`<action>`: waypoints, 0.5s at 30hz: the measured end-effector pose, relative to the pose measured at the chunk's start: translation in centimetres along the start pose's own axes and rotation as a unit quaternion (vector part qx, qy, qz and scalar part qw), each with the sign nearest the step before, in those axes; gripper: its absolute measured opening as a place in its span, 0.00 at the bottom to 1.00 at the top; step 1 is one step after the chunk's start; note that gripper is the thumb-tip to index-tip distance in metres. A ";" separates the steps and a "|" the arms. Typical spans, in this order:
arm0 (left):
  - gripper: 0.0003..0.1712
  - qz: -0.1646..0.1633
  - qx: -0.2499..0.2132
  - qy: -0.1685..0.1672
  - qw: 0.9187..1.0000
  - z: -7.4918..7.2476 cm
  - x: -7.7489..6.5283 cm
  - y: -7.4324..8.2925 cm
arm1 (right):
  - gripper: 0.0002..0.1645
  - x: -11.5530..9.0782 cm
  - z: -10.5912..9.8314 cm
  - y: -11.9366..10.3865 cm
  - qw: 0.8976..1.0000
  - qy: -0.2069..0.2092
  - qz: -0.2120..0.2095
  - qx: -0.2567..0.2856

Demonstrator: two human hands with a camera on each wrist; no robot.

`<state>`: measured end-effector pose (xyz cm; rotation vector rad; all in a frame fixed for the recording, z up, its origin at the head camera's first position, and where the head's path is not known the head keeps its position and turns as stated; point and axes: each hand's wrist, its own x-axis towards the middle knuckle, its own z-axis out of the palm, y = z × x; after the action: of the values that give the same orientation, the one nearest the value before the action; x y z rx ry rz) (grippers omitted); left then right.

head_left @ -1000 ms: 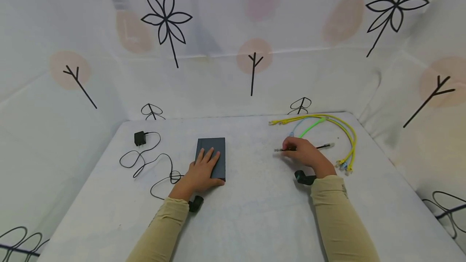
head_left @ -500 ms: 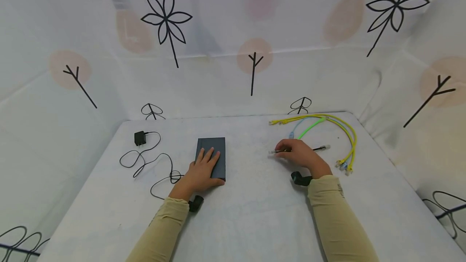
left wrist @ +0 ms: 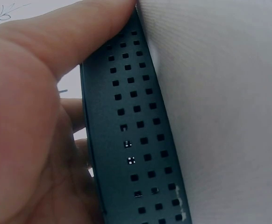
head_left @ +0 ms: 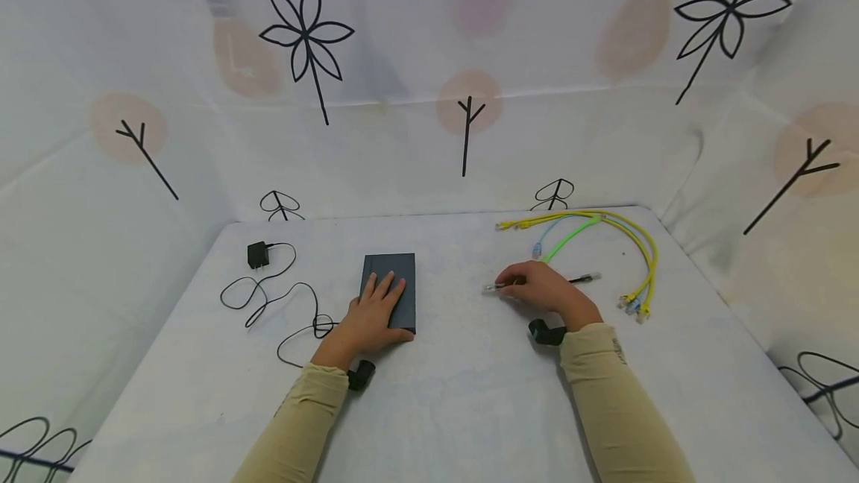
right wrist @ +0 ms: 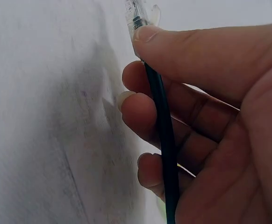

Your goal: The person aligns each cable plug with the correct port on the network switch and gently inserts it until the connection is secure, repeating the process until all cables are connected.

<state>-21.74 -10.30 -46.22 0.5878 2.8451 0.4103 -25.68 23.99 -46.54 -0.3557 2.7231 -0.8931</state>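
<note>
A flat dark grey box (head_left: 403, 267) lies on the table; its side has rows of square vent holes, as the left wrist view shows. My left hand (head_left: 367, 319) rests on it with straight, spread fingers on top and the thumb against its vented near side. To the right, my right hand (head_left: 545, 291) pinches a short black network cable (head_left: 582, 279) close to one clear plug (right wrist: 137, 21), between thumb and fingertips. The cable runs back under the palm, and its other clear plug sticks out behind the hand. Space separates this front plug from the box.
A black power adapter (head_left: 258, 254) with a looping thin cord (head_left: 258, 313) lies left of the box. Several yellow network cables (head_left: 644, 237), a green one (head_left: 570, 235) and light blue ones curve at the back right. Patterned white cloth walls surround the table.
My right hand has moved leftward and slightly nearer, bringing the black network cable closer to the box. My left hand and the box have stayed put.
</note>
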 end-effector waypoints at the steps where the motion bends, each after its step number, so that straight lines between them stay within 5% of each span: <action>1: 0.56 0.000 -0.001 0.000 1.000 0.0 0.0 0.0 | 0.13 0.0 0.0 -0.1 1.000 -0.003 -0.001 -0.001; 15: 0.57 0.000 0.003 -0.003 1.000 0.0 0.1 -0.1 | 0.13 0.1 0.7 -1.3 0.999 -0.020 -0.034 -0.004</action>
<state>-21.90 -10.30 -46.26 0.5884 2.8426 0.3994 -25.39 22.55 -46.36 -0.4652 2.6929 -0.8833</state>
